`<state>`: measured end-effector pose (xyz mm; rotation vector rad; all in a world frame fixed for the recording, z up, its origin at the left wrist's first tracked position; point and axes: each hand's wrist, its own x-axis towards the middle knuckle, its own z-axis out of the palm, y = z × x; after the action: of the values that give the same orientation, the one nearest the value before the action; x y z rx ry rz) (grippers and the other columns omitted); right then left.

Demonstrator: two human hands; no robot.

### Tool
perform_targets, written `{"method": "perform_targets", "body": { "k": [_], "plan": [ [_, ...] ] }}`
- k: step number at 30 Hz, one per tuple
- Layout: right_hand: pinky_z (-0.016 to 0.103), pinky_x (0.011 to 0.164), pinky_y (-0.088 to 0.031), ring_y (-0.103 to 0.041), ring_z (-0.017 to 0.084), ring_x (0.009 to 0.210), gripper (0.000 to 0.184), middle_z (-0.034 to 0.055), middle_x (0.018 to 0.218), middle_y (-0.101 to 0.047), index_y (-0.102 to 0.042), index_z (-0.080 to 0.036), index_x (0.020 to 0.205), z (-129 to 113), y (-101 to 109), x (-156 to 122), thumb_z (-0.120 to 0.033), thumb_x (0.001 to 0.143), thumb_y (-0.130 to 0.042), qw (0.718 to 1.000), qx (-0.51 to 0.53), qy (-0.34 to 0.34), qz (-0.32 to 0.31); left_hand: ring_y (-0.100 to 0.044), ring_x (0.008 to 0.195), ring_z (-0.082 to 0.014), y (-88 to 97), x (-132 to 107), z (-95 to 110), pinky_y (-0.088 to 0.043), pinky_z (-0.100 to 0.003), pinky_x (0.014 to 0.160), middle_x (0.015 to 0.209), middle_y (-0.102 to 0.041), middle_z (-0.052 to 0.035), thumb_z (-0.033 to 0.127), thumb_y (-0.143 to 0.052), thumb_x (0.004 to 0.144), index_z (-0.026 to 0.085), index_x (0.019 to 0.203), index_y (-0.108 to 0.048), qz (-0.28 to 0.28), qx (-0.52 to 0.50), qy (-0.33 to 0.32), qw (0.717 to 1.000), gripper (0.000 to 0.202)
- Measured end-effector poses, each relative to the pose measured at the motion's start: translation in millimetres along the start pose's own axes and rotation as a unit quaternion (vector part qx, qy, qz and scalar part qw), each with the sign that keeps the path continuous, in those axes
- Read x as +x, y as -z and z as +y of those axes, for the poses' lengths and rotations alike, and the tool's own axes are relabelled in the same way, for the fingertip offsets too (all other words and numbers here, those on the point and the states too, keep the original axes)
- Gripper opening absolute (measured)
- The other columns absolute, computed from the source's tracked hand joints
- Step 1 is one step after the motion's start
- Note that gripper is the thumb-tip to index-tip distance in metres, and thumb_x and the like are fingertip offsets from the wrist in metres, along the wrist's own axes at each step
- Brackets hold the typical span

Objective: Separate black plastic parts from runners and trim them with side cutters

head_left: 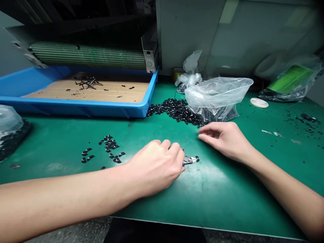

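My left hand (162,163) is closed around a pair of side cutters (189,160), their jaws pointing right, low over the green table. At the jaw tips is a small glossy black plastic part (197,158); whether the blades grip it I cannot tell. My right hand (225,138) hovers just in front of a heap of black plastic parts (177,109), thumb and forefinger curved with a narrow gap between the tips. Nothing shows in those fingers. To the left of the cutters lies a loose group of similar black parts (110,144).
A blue tray (101,107) lined with cardboard holds black sprue scraps (89,83), below a machine's ribbed belt (88,55). Behind the heap stands an open clear plastic bag (219,92). Other bags lie left (10,131) and far right (291,82), near a white disc (259,102).
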<state>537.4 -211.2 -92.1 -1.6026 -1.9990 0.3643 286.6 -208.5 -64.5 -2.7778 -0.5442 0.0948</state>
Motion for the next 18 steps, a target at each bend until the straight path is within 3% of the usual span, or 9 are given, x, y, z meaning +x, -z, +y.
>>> {"method": "perform_targets", "body": {
  "k": [2,6,10,12,15,18],
  "plan": [
    [0.029,0.068,-0.050,-0.066,0.017,0.067,0.020,0.0028,0.078,-0.073,-0.076,-0.019,0.097,6.5,-10.3,8.7,-0.033,0.086,-0.067,0.997,-0.053,0.002,0.062,-0.058,0.069,-0.0248,-0.2,-7.3,-0.1,-0.042,-0.037,0.053,0.081,-0.058,-0.0065,0.039,-0.041,0.099,0.015,0.094,-0.062,0.004,-0.018,0.023,1.000,0.032],
    [0.032,0.074,-0.048,-0.066,0.020,0.075,0.021,0.0075,0.083,-0.073,-0.076,-0.016,0.091,12.2,-21.1,21.7,-0.026,0.092,-0.057,0.985,-0.152,0.027,0.073,-0.057,0.073,-0.0248,2.3,-20.5,1.2,-0.044,-0.039,0.059,0.083,-0.057,-0.0062,0.039,-0.039,0.100,0.015,0.097,-0.063,0.016,-0.035,0.042,0.998,0.034],
    [0.031,0.074,-0.047,-0.065,0.019,0.076,0.019,0.0066,0.085,-0.072,-0.072,-0.015,0.091,2.6,-9.1,14.3,-0.022,0.094,-0.054,0.990,-0.112,0.035,0.075,-0.057,0.077,-0.0253,4.1,-31.8,2.2,-0.043,-0.040,0.063,0.086,-0.058,-0.0073,0.040,-0.038,0.100,0.015,0.103,-0.064,0.029,-0.038,0.047,0.998,0.036],
    [0.027,0.071,-0.046,-0.063,0.016,0.075,0.017,0.0043,0.085,-0.071,-0.069,-0.017,0.090,-11.8,-0.3,1.5,-0.024,0.095,-0.055,0.997,-0.031,0.063,0.020,-0.056,0.077,-0.0249,2.6,-38.1,2.8,-0.041,-0.039,0.064,0.086,-0.058,-0.0070,0.040,-0.039,0.100,0.015,0.105,-0.064,0.030,-0.037,0.052,0.998,0.036],
    [0.023,0.070,-0.045,-0.062,0.013,0.074,0.017,0.0015,0.084,-0.069,-0.067,-0.019,0.089,-37.6,4.0,-20.7,-0.026,0.098,-0.055,0.984,0.084,0.099,-0.124,-0.055,0.076,-0.0236,-1.6,-46.5,4.1,-0.038,-0.038,0.065,0.085,-0.058,-0.0064,0.039,-0.040,0.100,0.016,0.105,-0.065,0.031,-0.037,0.057,0.997,0.034],
    [0.024,0.070,-0.043,-0.060,0.012,0.074,0.018,0.0015,0.083,-0.068,-0.068,-0.019,0.090,-51.8,-4.6,-34.7,-0.024,0.099,-0.053,0.975,0.092,0.110,-0.171,-0.053,0.074,-0.0225,-4.1,-50.1,5.2,-0.035,-0.038,0.065,0.084,-0.057,-0.0060,0.040,-0.040,0.100,0.016,0.105,-0.064,0.029,-0.037,0.055,0.997,0.034]
  ]
}}
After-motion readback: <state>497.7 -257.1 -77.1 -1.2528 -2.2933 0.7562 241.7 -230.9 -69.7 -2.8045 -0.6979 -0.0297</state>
